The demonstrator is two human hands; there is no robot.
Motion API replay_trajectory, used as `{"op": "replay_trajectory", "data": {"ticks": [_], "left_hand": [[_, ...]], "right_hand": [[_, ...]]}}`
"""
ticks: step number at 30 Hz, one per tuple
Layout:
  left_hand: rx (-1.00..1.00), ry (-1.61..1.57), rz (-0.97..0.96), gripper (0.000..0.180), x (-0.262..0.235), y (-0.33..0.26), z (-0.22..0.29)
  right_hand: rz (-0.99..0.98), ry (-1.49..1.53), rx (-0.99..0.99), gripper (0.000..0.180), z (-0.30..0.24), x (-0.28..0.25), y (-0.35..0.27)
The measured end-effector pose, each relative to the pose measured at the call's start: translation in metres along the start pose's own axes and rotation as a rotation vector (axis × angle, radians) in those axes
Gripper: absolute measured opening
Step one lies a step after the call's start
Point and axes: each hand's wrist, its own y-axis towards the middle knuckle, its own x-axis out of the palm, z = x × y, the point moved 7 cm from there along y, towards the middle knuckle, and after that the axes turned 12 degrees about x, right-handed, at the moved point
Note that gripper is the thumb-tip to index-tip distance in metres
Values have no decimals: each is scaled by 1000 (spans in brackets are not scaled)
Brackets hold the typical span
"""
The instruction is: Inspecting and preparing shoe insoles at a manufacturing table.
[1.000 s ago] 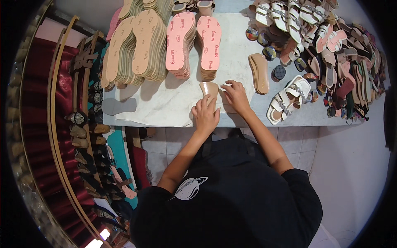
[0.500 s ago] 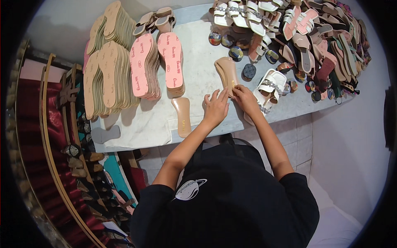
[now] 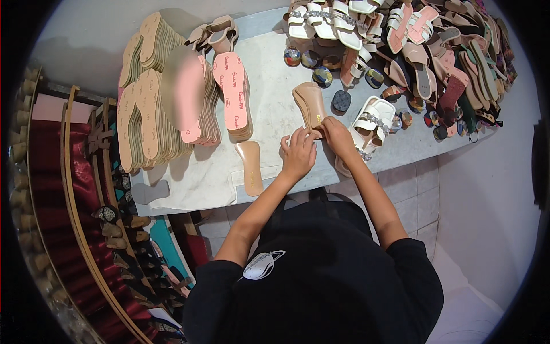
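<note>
- the room has a pale wall [image 3: 492,200] on the right; a grey table [image 3: 421,140] stands before the person, with a pale sheet [image 3: 195,178] spread on its left part.
- at the far right corner of the table there is a big heap of sandals [image 3: 441,74]; toward the left edge stand the stacks of tan soles [image 3: 152,114] and of pink soles [image 3: 232,97].
- a small pile of tan insoles [image 3: 312,106] could slide apart, i think, if the fingers push its near end unevenly.
- a white sandal [image 3: 372,123], which reaches the near edge, might be knocked off by the right forearm.
- the single insole [image 3: 249,166] lies left of the left hand, close to the near edge, so a careless wrist could maybe push it over.
- the pile lies just ahead of both hands, inward from the near edge.
- the right hand [image 3: 339,139] has bent fingers touching its near end; i cannot tell if they pinch.
- the left hand [image 3: 298,156] is open, fingers spread, its tips beside the same end.
</note>
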Motion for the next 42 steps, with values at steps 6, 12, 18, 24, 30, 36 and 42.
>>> {"op": "replay_trajectory", "data": {"ticks": [6,12,18,24,30,36,42], "left_hand": [[-7,53,-17,26,5,8,-4],[22,90,-37,20,6,9,-4],[35,91,-81,20,9,12,-3],[17,76,-143,23,11,14,-2],[8,98,-145,25,13,13,-3],[-63,2,-133,23,10,15,-6],[-459,-553,289,32,-12,15,-50]], "right_hand": [[2,-12,35,10,-3,-8,4],[163,103,187,12,5,-48,26],[379,523,260,15,9,-88,46],[551,639,195,16,-2,-108,37],[474,681,-15,15,-20,-107,39],[573,477,-213,9,-61,-147,57],[517,139,-418,25,-73,-102,9]]}}
